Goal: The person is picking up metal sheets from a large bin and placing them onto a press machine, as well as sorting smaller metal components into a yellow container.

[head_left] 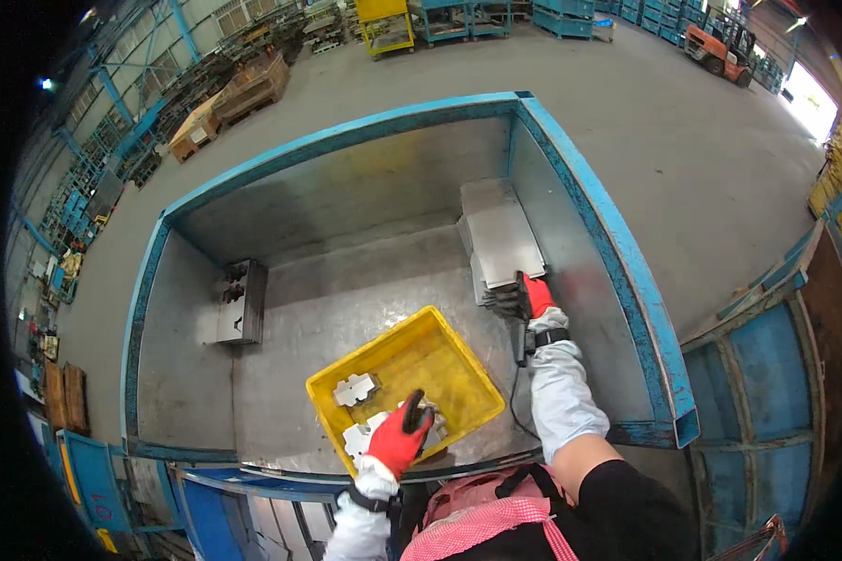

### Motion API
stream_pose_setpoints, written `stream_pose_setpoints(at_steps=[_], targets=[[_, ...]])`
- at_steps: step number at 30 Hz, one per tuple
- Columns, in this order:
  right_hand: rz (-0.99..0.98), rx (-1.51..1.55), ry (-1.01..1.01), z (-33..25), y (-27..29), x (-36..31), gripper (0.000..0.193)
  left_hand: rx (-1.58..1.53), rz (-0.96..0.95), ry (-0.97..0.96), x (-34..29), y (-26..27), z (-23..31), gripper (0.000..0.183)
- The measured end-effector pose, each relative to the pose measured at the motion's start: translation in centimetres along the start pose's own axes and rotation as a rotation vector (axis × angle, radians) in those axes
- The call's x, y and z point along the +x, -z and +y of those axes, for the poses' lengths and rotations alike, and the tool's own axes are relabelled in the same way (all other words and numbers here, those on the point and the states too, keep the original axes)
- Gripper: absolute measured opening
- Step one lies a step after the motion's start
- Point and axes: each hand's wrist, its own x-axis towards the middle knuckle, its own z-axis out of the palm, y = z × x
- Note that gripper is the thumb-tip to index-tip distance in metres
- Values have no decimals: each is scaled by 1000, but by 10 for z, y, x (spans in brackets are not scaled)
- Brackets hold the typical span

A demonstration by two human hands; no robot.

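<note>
Right hand: the gloved right hand (526, 297) is at the near end of the tall stack of flat metal plates (503, 234); whether the fingers pinch a plate, I cannot tell.
Left hand: the gloved left hand (402, 438) reaches over the near side of the yellow plastic tub (444, 360), fingers partly spread above notched metal plates (355, 389); whether it grips one is hidden.
Blue-rimmed steel container: this large open box (365, 266) holds tub and stacks; its right wall rises just beside the tall stack, and its near rim runs below the tub.
Far-left stack: notched metal parts (243, 301) stand near the left wall, well apart from both hands.
Cable: a thin dark cable (514, 400) hangs from the right wrist, between forearm and tub.
Floor beyond: wooden crates (253, 89) far left, a yellow wheeled cart (384, 26) far centre, an orange forklift (718, 51) far right.
Right side: a blue panelled bin (762, 393) stands near the container.
</note>
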Motion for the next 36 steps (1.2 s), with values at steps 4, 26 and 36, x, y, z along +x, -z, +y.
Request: stream_pose_setpoints(at_steps=[4, 26, 36], targets=[[-242, -348, -197, -18, 17, -24, 38, -397, 124, 88, -44, -2, -25, 43], [-347, -1585, 678, 7, -163, 9, 50, -536, 497, 270, -146, -5, -83, 39], [-253, -2557, 803, 16, -135, 121, 76, 353, 288, 592, -251, -36, -162, 51]])
